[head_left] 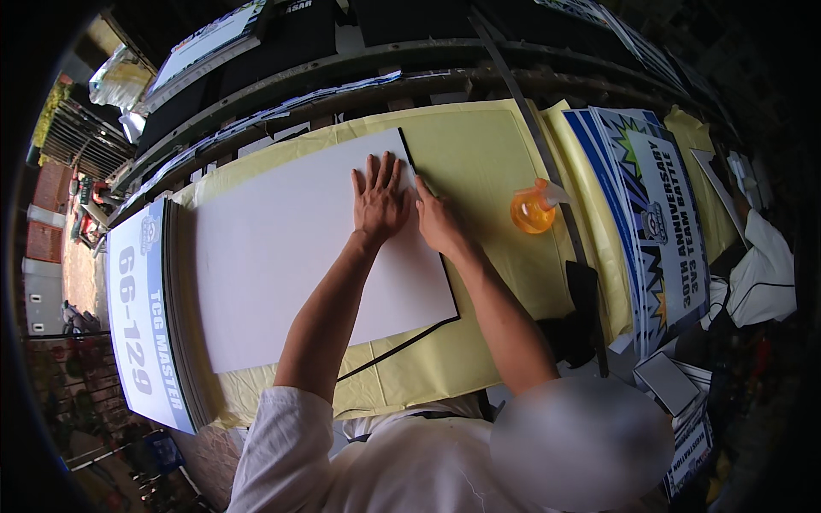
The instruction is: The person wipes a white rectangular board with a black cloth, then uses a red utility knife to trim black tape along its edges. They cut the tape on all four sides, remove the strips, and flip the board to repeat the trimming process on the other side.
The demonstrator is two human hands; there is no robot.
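Observation:
A large white board (274, 256) lies on a yellow-covered work table (487, 154). My left hand (380, 201) rests flat on it near the right side, fingers spread. Along the board's right side runs a black edge strip (440, 278); a loose black length of it (385, 355) trails from the near right corner, across the yellow cover. My right hand (436, 218) is closed at that right side, thumb and forefinger against the black strip, the other fingers curled out of sight.
An orange spray bottle (532, 211) stands right of my right hand. Printed boards (663, 214) are stacked farther right, and another printed stack (141, 316) sits at the left. A dark metal bar (547, 162) crosses the table's right part. Dark rails (299, 81) line the far side.

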